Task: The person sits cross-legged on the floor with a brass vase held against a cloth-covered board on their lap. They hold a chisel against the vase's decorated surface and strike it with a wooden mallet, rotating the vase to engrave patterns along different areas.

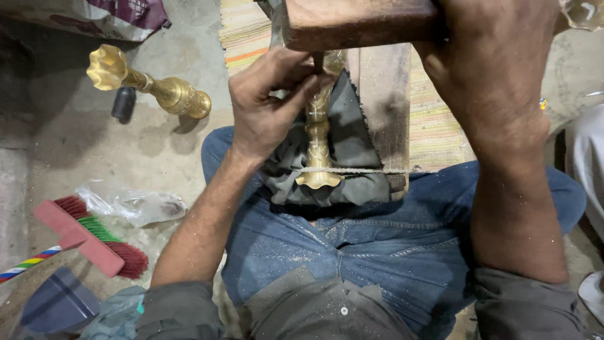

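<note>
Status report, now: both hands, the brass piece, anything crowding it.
Left hand pinches a thin tool onto brass piece. Right hand grips wooden block above. Piece tied by cord over dark cloth. Nothing crowding.

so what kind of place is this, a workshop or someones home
Probably a small metalworking workshop on a bare floor: a brass piece strapped over cloth on a wooden block, a second brass stand lying nearby, and metal dust on the jeans.

Packaging in view — two items, both on the floor.
Printed sack (94, 16) at top left edge: crumpled, pale with maroon patches. Clear plastic bag (135, 204) lower left — empty-looking, wrinkled, just beside the red-and-green brush (94, 236).
</note>
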